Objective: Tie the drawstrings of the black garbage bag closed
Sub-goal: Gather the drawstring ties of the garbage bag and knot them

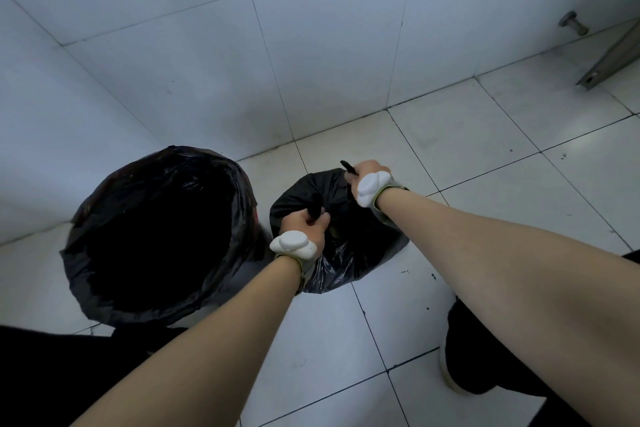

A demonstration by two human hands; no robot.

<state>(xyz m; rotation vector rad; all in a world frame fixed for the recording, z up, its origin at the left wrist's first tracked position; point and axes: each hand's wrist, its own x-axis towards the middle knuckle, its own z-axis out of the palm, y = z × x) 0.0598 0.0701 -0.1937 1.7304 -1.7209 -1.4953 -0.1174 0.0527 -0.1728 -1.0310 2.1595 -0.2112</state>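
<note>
A filled black garbage bag [349, 253] sits on the white tiled floor in the middle of the view. My left hand [304, 224] is fisted around one black drawstring end [316, 206] at the bag's near left top. My right hand [367, 177] grips the other drawstring end [348, 168] at the bag's far right top, and its tip sticks out past my fist. The two hands are apart, each pulling its strand outward. A white pad is strapped on each wrist. The bag's mouth between the hands is dark and hard to make out.
A bin lined with an open black bag [159, 236] stands just left of the garbage bag, against the tiled wall [311, 45]. My dark trousers and a shoe [450, 374] are at the lower right. A metal bracket [609, 62] and a stopper [573, 22] are at the far right.
</note>
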